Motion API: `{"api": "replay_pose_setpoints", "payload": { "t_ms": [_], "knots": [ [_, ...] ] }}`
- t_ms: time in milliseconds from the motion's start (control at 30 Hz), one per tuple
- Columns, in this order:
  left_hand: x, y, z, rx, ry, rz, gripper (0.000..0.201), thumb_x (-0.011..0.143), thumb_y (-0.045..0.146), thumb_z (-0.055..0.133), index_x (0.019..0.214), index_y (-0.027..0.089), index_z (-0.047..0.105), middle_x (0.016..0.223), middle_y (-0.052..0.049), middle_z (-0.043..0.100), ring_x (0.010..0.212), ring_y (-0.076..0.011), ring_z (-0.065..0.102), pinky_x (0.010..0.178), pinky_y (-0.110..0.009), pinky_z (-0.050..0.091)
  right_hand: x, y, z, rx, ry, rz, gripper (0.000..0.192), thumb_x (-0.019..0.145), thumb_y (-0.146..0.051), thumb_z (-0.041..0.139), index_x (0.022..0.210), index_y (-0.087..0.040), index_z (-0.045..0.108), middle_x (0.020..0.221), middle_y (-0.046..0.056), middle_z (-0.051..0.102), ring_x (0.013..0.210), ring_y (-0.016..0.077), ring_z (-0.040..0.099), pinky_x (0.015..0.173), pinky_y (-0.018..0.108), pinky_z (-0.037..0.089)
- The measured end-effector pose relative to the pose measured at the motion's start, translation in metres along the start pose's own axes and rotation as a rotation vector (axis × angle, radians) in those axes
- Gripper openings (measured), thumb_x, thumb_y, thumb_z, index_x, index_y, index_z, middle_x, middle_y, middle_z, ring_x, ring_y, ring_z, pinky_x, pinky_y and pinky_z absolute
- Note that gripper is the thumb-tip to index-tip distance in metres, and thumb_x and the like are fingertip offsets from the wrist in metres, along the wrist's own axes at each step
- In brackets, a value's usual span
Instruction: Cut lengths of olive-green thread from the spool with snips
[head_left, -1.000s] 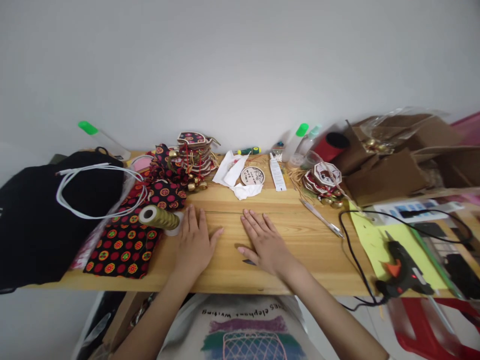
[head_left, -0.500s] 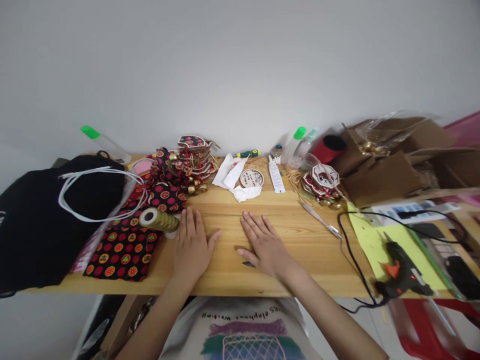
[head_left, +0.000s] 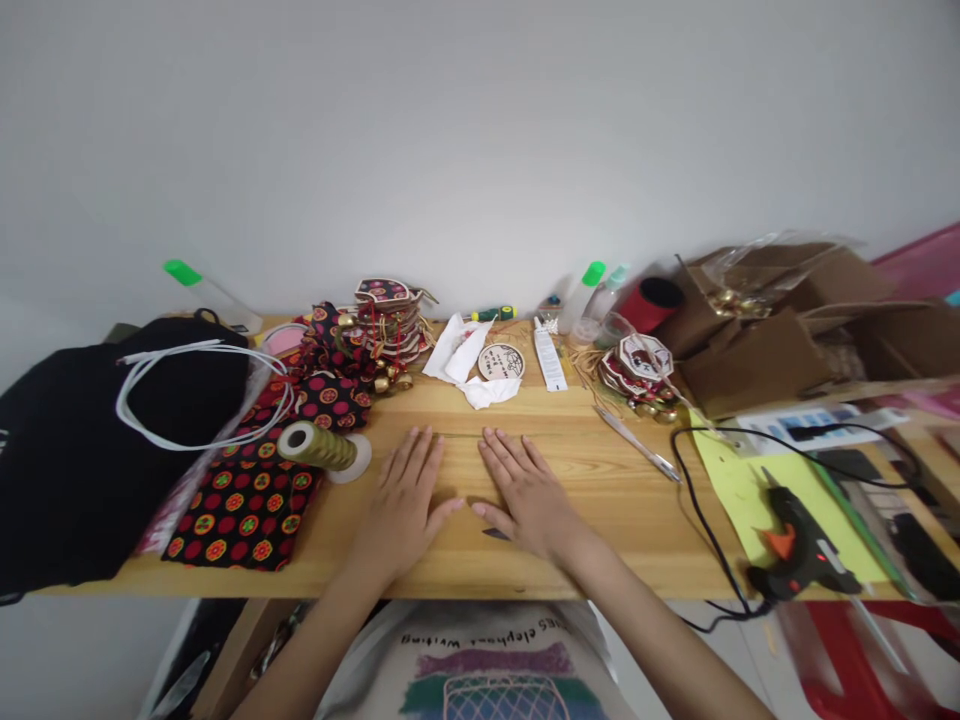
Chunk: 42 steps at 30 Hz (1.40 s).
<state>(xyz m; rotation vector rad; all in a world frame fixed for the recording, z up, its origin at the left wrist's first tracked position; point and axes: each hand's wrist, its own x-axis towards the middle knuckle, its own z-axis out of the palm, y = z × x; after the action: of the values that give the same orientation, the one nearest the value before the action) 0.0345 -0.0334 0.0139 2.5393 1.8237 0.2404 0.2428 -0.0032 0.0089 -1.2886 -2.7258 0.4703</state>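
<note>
My left hand (head_left: pixel 405 500) lies palm down on the wooden table (head_left: pixel 615 540), fingers stretched out, holding nothing. Beside it my right hand (head_left: pixel 525 495) rests flat too, thumb out to the side. A small dark pointed piece (head_left: pixel 495 533) shows partly from under the right hand. A thin cord (head_left: pixel 461 436) runs across the wood at the fingertips. Left of my left hand a spool of olive thread (head_left: pixel 330 452) lies tilted on its side. Beyond the hands, a round printed wooden disc (head_left: pixel 500 362) sits on white tissue (head_left: pixel 456 348).
Patterned cloth (head_left: pixel 240 510) and a black bag (head_left: pixel 112 440) with a coiled white cable (head_left: pixel 150 420) fill the left. Toward the right are a craft knife (head_left: pixel 637 444), a glue gun (head_left: pixel 802 540) with a black cord, and cardboard boxes (head_left: pixel 757 360). A glue tube (head_left: pixel 550 356) lies behind.
My left hand has slid right, away from the thread spool and closer to my right hand. My right hand stays nearly in place, and the view has shifted slightly.
</note>
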Motion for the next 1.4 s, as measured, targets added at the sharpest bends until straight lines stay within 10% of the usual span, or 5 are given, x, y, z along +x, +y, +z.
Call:
{"api": "replay_pose_setpoints", "payload": {
  "t_ms": [433,600,1033,1267,1400],
  "knots": [
    [0.004,-0.016,0.011,0.031,0.046,-0.127,0.071,0.085,0.056,0.031,0.135,0.006,0.036,0.14,-0.02,0.039,0.133,-0.0314,0.03,0.103,-0.048,0.034,0.001,0.0,0.001,0.0,-0.01,0.001,0.072,0.09,-0.058,0.023,0.145,-0.011,0.021,0.151,0.01,0.016,0.139,0.0208,0.012,0.113,0.043,0.012],
    [0.011,-0.019,-0.003,-0.153,0.161,-0.237,0.067,0.085,0.052,0.039,0.132,0.005,0.04,0.148,-0.024,0.019,0.137,-0.0343,0.02,0.107,-0.052,0.027,0.0,0.001,0.001,0.004,-0.005,-0.003,0.072,0.09,-0.057,0.021,0.145,-0.011,0.02,0.151,0.009,0.015,0.139,0.0204,0.011,0.113,0.043,0.011],
    [0.008,-0.003,-0.068,-2.158,0.236,-0.756,0.045,0.083,0.044,0.043,0.112,0.014,0.06,0.13,-0.014,0.053,0.123,-0.0242,0.047,0.109,-0.043,0.03,0.001,-0.001,-0.001,0.01,-0.014,0.013,0.073,0.09,-0.058,0.022,0.144,-0.01,0.023,0.151,0.01,0.017,0.139,0.0211,0.013,0.113,0.044,0.013],
    [-0.001,-0.006,-0.065,-2.119,0.275,-0.891,0.028,0.073,0.032,0.062,0.096,0.017,0.067,0.093,-0.006,0.07,0.091,-0.0157,0.064,0.084,-0.029,0.051,0.002,-0.002,-0.004,0.009,-0.036,0.026,0.073,0.089,-0.058,0.024,0.143,-0.009,0.026,0.15,0.011,0.018,0.139,0.0218,0.014,0.112,0.045,0.015],
    [-0.036,-0.027,-0.059,-1.755,0.088,-0.878,0.025,0.056,0.036,0.075,0.07,0.017,0.065,0.039,0.007,0.046,0.04,-0.0067,0.046,0.043,-0.017,0.041,0.003,-0.003,-0.008,0.016,-0.061,0.018,0.074,0.089,-0.059,0.021,0.143,-0.008,0.026,0.15,0.01,0.016,0.139,0.0216,0.014,0.113,0.044,0.014]
  ]
}}
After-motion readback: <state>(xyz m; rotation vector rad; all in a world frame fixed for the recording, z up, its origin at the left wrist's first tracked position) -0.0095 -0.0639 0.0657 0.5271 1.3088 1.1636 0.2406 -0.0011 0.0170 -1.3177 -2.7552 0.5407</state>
